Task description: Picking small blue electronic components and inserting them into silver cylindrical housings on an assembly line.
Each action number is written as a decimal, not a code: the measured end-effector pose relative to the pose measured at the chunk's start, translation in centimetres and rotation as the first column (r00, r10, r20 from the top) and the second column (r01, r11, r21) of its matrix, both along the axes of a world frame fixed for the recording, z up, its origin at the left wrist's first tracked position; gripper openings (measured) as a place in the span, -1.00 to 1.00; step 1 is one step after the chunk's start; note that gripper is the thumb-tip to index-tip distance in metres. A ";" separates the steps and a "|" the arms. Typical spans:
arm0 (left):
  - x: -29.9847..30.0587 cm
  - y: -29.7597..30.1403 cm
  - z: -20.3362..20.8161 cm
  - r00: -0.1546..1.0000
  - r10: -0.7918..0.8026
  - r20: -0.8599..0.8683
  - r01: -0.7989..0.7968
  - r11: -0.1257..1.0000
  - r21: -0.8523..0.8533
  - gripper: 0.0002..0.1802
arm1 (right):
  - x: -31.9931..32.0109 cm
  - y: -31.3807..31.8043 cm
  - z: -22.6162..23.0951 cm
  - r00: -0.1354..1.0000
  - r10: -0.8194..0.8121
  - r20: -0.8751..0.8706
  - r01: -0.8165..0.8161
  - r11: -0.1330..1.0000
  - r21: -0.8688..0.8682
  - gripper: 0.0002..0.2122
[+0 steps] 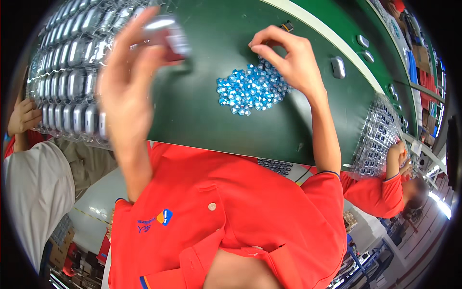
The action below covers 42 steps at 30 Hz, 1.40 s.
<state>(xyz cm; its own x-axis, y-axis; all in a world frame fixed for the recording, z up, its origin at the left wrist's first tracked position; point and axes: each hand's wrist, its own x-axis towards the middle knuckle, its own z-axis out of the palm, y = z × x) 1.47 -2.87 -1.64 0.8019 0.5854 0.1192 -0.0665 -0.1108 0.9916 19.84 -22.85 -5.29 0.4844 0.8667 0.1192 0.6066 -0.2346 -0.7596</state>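
Note:
My left hand (126, 82), smeared by motion, is raised at the left of the green work surface. Between its fingers and thumb is a shiny grey rounded case (168, 33) with a dark red part below it, also blurred. My right hand (293, 60) hangs over the far right side of a loose pile of small shiny blue pieces (248, 91). Its thumb and forefinger are pinched together; whatever lies between the tips is too small to make out. A small dark and yellowish object (287, 26) shows just beyond the knuckles.
Clear plastic trays (62, 82) full of grey rounded cases stand at the left, with another person's hand (24, 115) on them. Grey cases (338, 67) lie on the right, some beyond a pale rail (337, 38). Another person handles a filled tray (378, 135) at right.

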 end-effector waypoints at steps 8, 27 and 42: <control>7.4 -0.8 -6.4 0.979 -0.140 0.146 0.164 0.973 -0.164 -0.61 | 0.0 4.6 -2.2 0.787 -0.056 -0.614 0.284 0.917 0.281 -0.84; 7.1 -0.1 -7.3 0.948 -0.314 -0.051 0.266 0.869 -0.418 -0.56 | -0.3 4.6 -3.2 0.938 -0.296 0.183 0.250 0.938 0.238 -0.88; 6.9 0.5 -6.8 0.940 -0.320 -0.123 0.254 0.892 -0.373 -0.58 | -1.0 5.4 -4.5 0.958 -0.284 -0.032 0.279 0.905 0.322 -0.92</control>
<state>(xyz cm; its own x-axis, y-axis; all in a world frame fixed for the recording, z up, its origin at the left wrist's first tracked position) 8.42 -2.40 -8.47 0.9297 0.3041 -0.2078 0.1367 0.2392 0.9613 18.86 -17.46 -9.77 0.6983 0.6089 0.3763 0.5633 -0.1432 -0.8138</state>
